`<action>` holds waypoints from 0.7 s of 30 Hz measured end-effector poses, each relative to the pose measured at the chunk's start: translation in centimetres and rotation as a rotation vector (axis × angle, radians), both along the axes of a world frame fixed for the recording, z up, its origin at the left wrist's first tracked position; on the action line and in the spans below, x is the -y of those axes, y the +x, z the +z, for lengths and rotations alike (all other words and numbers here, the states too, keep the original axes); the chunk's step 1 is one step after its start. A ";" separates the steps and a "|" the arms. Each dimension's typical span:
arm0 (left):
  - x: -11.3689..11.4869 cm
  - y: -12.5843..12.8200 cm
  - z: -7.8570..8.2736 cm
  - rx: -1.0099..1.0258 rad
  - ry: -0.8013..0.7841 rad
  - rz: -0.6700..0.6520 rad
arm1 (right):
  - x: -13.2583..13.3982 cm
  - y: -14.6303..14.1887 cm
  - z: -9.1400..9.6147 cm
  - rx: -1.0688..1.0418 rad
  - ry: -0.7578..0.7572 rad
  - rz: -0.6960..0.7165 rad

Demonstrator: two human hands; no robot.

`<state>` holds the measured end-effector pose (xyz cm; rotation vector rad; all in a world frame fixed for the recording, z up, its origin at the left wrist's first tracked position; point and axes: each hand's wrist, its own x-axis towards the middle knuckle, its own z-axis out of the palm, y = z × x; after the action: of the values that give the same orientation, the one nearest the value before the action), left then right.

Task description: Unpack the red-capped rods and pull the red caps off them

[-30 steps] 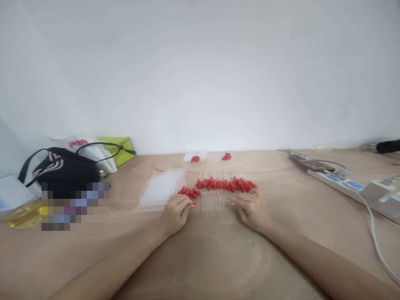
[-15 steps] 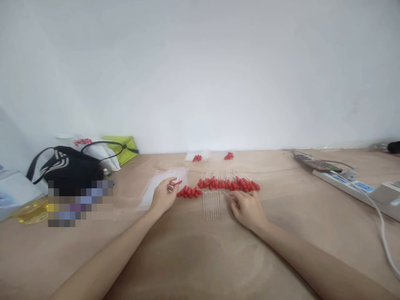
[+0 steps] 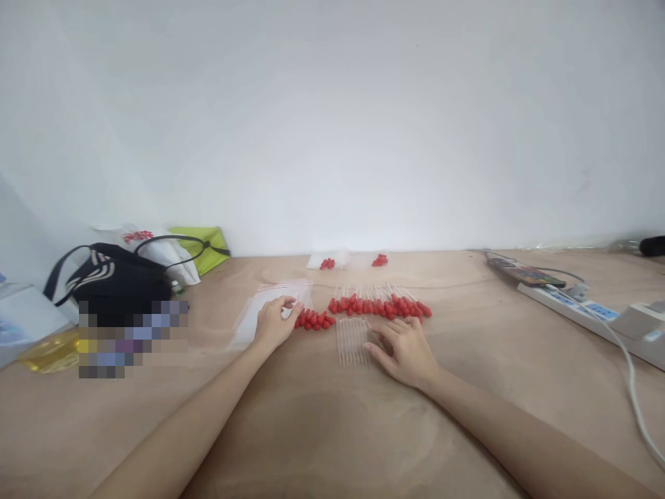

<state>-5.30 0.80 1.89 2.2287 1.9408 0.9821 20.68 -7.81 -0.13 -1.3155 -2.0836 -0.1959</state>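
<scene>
Nearest on the wooden table (image 3: 332, 430) lie the two bare forearms, which reach forward to either side of a short row of clear tubes (image 3: 352, 341) lying side by side; everything else is placed from that row. The right hand (image 3: 402, 350) lies flat on the table just right of the clear tubes, palm down and fingers spread, holding nothing, with its fingertips (image 3: 370, 348) touching the row's right edge. The left hand (image 3: 275, 322) is left of the tubes and a little beyond them, fingers loosely curled with the thumb tip near the forefinger. Whether anything is pinched between them is too small to tell. It rests on the near edge of a stack of clear zip bags (image 3: 260, 305), and its fingertips come just beside a small heap of loose red caps (image 3: 314, 320), which sits just beyond the tubes' left end. Directly beyond the tubes runs a long line of capped droppers (image 3: 379, 305), red bulbs toward the person. Farther beyond, near the wall (image 3: 332, 125), are two small packets of red caps (image 3: 326, 262). Far left of the tubes stand a black bag (image 3: 111, 281) and a green bag (image 3: 202, 246). Far right of the tubes lie a white power strip (image 3: 587, 308), a phone (image 3: 524, 274) and a white cable (image 3: 631, 388).
</scene>
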 end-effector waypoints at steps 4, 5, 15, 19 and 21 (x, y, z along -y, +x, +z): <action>0.5 1.1 0.8 -0.115 0.135 -0.059 | 0.2 -0.1 0.2 -0.013 -0.005 0.037; 0.6 1.7 1.1 -0.139 0.126 -0.095 | 0.2 -0.1 0.1 -0.013 -0.005 0.044; -2.2 9.5 2.3 -0.261 -0.076 -0.238 | -0.4 0.2 -0.6 -0.005 0.013 0.031; -4.4 10.9 1.7 -0.249 -0.141 -0.171 | -0.5 0.3 -0.7 0.017 -0.005 0.082; -5.1 11.2 1.4 -0.234 -0.181 -0.136 | -0.5 0.3 -0.7 0.008 -0.018 0.083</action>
<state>5.92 5.93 3.31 2.4213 1.8431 0.5272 21.02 -7.33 -0.85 -1.2374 -2.1472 -0.1467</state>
